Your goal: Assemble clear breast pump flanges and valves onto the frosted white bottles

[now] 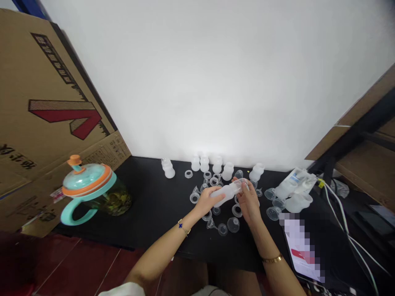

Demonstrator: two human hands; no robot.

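Tilted over the black table, a frosted white baby bottle (225, 194) lies between my two hands. My left hand (206, 202) is closed around its lower body. At the other end my right hand (249, 202) has its fingers closed on a clear plastic cap (239, 186), which sits over or against the bottle's neck; how far on it is, I cannot tell. Below and around the hands lie clear collar rings (194, 198), a clear dome cap (233, 225) and a small clear nipple-shaped piece (211, 223). Parts under the right hand are partly hidden.
Several white bottles (228, 170) stand along the wall, one more (168, 168) further left. A big teal-and-orange jug (101, 193) stands at left beside a cardboard box (46, 102). At right are white bottles (298, 202), cables (341, 220) and a phone (304, 250).
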